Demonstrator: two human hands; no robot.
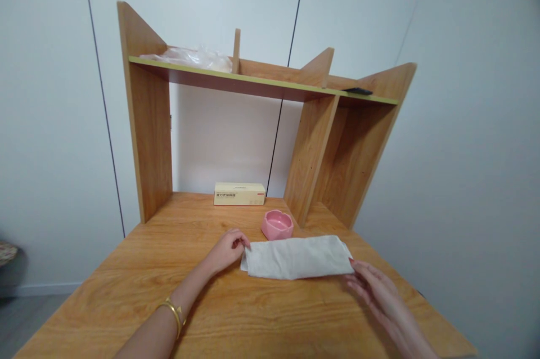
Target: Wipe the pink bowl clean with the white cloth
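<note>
A folded white cloth (297, 258) lies as a long strip across the wooden desk, just in front of a pink bowl (278, 229) with a faceted rim. My left hand (230, 247) pinches the upper left corner of the cloth between thumb and fingers; a gold bracelet circles that wrist. At the opposite end, my right hand (373, 287) grips the cloth's right edge, thumb on top and the other fingers partly underneath. The bowl stands upright close behind the cloth.
A cream box (239, 194) with printed text stands at the back of the desk (253, 319). Behind rises a wooden shelf unit (152, 139) with a clear plastic bag (194, 59) and a dark flat object (358, 90) on top. A wall borders the right side.
</note>
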